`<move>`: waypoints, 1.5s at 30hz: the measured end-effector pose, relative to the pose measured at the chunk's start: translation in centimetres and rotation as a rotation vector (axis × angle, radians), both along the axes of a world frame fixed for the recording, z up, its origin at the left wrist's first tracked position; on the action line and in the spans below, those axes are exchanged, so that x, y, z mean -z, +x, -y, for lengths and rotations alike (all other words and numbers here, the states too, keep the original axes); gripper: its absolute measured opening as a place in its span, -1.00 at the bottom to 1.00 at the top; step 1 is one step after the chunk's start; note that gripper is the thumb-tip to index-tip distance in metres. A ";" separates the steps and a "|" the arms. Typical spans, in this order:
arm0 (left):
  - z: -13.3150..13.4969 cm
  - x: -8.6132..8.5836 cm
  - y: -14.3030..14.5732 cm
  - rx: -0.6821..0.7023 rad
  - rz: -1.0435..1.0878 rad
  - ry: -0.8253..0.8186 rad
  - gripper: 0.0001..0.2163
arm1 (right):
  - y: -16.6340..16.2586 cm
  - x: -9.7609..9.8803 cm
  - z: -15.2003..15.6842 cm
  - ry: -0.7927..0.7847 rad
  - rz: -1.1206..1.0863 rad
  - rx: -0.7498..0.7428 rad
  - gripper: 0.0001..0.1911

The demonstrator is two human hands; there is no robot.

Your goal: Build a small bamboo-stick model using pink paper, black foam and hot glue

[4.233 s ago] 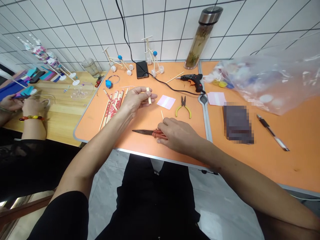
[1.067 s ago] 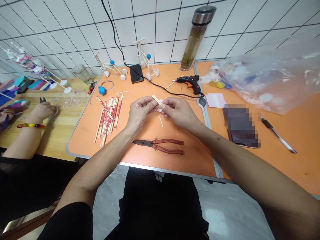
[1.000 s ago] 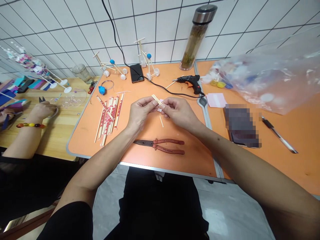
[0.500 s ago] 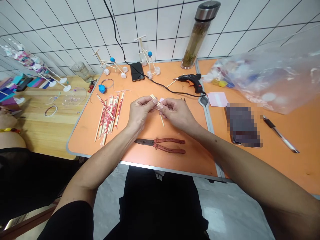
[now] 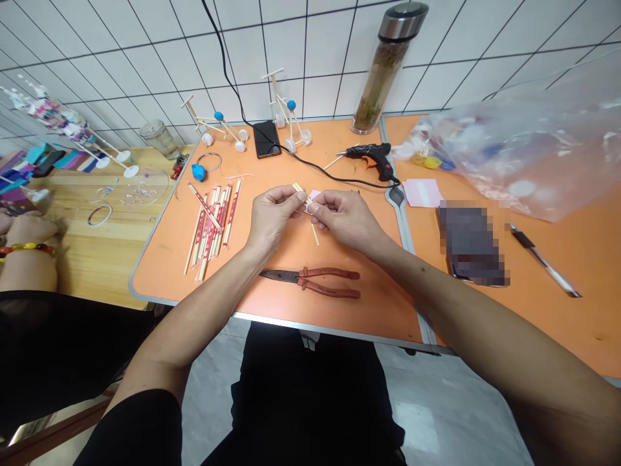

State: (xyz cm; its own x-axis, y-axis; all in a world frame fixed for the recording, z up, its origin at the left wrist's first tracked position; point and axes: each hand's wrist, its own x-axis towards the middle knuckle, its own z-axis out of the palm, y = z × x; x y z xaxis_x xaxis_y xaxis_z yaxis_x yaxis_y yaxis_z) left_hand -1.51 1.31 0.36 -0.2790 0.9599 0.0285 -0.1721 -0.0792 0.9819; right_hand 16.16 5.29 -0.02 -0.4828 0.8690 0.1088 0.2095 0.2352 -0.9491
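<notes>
Between thumb and finger, my left hand pinches pale wooden sticks that look like chopstick pieces. My right hand is closed at their near end, its fingertips almost meeting the left ones; the grip itself is partly hidden. Below the fingers a thin wooden stick shows, and I cannot tell if it is held or lies on the table. Pink paper peeks out behind the hands. Pliers with red handles lie in front of me. To the left is a pile of wrapped chopsticks.
A glue gun with its black cable, a phone and two stick models with white wheels stand toward the wall. At right are a tea bottle, a plastic bag, another phone and a pen. A co-worker's arm rests at left.
My right fingers have shifted very slightly at the sticks; my left hand stays put. At far left the co-worker's arm has moved further into view.
</notes>
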 end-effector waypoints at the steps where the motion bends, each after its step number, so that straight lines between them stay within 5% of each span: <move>1: 0.0 -0.1 -0.1 -0.009 0.003 -0.001 -0.62 | 0.0 0.0 0.0 0.004 0.009 0.002 -0.65; 7: -0.1 -1.3 -1.3 0.025 -0.028 -0.049 -0.70 | 0.5 -0.8 -0.1 -0.020 0.064 -0.019 -0.72; 14: -0.5 -2.9 -2.6 0.208 0.131 -0.295 -0.77 | 1.4 -2.0 -0.6 -0.100 0.030 -0.151 -0.61; 23: -0.7 -2.1 -2.3 0.288 0.335 -0.358 -0.79 | 2.1 -2.3 -1.1 -0.033 0.120 -0.202 -0.64; 36: -0.2 -2.3 -3.4 0.387 -0.288 -0.119 -0.55 | 3.1 -3.6 -1.8 0.105 0.370 -0.241 -0.74; 45: -0.2 -2.2 -3.1 0.394 -0.349 -0.110 -0.50 | 3.0 -3.7 -1.8 0.145 0.382 -0.233 -0.72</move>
